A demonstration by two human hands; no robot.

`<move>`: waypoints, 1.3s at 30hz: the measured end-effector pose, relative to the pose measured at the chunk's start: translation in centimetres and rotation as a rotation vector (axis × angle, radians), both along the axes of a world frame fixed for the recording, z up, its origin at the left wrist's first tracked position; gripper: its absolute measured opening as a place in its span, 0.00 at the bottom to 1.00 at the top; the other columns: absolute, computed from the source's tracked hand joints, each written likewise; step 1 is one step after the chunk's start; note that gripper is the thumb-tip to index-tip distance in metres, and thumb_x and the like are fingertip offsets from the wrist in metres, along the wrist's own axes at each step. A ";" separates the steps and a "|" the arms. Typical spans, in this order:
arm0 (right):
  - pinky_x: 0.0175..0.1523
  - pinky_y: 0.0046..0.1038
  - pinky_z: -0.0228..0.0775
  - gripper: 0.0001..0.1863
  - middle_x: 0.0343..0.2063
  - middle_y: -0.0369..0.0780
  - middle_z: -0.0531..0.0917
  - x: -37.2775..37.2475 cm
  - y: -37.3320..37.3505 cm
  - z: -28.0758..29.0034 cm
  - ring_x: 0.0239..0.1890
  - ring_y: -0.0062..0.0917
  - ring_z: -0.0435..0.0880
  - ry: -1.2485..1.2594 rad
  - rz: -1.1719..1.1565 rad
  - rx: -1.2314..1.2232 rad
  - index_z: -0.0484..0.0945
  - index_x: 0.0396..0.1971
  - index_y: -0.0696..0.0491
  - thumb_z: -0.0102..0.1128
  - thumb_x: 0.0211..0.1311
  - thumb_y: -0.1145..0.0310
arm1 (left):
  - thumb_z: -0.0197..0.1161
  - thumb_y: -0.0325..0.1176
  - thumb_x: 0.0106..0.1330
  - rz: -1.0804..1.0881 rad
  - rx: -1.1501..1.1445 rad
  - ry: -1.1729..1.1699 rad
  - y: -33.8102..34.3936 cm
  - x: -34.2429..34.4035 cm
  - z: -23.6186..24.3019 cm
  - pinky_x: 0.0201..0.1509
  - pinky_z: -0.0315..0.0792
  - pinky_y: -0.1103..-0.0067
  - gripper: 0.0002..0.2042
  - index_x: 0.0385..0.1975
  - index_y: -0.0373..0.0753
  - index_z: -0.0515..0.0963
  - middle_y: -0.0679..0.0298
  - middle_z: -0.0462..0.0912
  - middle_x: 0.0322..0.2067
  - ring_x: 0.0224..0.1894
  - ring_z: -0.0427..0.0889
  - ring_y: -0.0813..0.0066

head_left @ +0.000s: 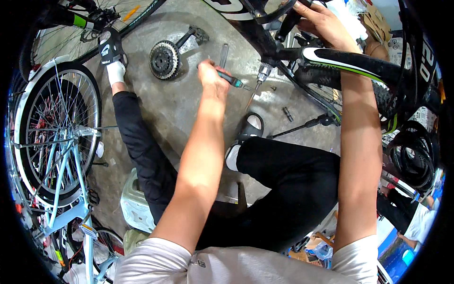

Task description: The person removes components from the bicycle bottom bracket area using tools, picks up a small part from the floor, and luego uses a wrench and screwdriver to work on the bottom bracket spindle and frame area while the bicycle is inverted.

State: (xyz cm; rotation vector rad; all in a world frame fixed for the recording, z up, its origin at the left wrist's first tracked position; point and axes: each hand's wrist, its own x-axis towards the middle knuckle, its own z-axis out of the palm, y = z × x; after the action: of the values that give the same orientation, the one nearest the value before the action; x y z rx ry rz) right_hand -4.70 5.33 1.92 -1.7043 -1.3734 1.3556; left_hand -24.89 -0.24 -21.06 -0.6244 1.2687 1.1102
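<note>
Black-painted tubing made up the frame [259,35], with bold white lettering and a white and green streak. White print also marked the dark sandal [110,53] far left of the frame. Grey concrete floor [142,118], smooth and scuffed, spread below the frame in a crowded workshop; left of the frame stood a pale-blue bike [60,189] and a white-rimmed wheel [22,120], and right of it hung black rubber loops [414,154].

Both hands worked near the frame. The left hand [213,75], just left of it, was closed round a teal and dark tool [231,80] with a slim metal end. The right hand [324,26], at the frame's upper end, had its fingers bent over a black part; whether it gripped firmly could not be told.

A ribbed silver cylinder [265,71] jutted beneath the frame. Left of the frame lay a round, toothed metal crank [164,60] and a flat grey bar [223,54].
</note>
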 end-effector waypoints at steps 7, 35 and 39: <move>0.43 0.13 0.64 0.21 0.43 0.26 0.87 3.0 1.3 -3.2 0.38 0.07 0.76 -0.045 0.205 0.151 0.83 0.51 0.47 0.59 0.69 0.49 | 0.57 0.26 0.62 0.045 0.599 1.369 -4.8 5.9 10.6 0.35 0.69 0.75 0.13 0.45 0.32 0.65 0.62 0.71 0.28 0.31 0.72 0.75; 0.41 0.14 0.65 0.23 0.39 0.29 0.86 2.4 0.7 -1.9 0.35 0.09 0.76 -0.151 0.135 0.133 0.85 0.46 0.53 0.61 0.67 0.48 | 0.59 0.39 0.65 0.115 0.368 0.206 -1.9 0.1 1.6 0.35 0.74 0.67 0.13 0.39 0.36 0.68 0.61 0.72 0.26 0.26 0.73 0.69; 0.43 0.15 0.66 0.23 0.40 0.30 0.86 0.8 0.9 -2.3 0.37 0.11 0.77 -0.086 0.143 0.166 0.84 0.47 0.54 0.60 0.68 0.48 | 0.54 0.44 0.64 0.012 -0.002 -0.369 -0.7 -0.9 -6.7 0.38 0.74 0.58 0.17 0.34 0.32 0.68 0.55 0.74 0.21 0.24 0.75 0.56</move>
State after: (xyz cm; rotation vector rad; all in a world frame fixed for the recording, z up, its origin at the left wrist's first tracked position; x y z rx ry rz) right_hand -3.91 6.23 -0.34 -1.5967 -1.6360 1.2180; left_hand -25.77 -0.94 -27.73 -0.7984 0.9483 0.9511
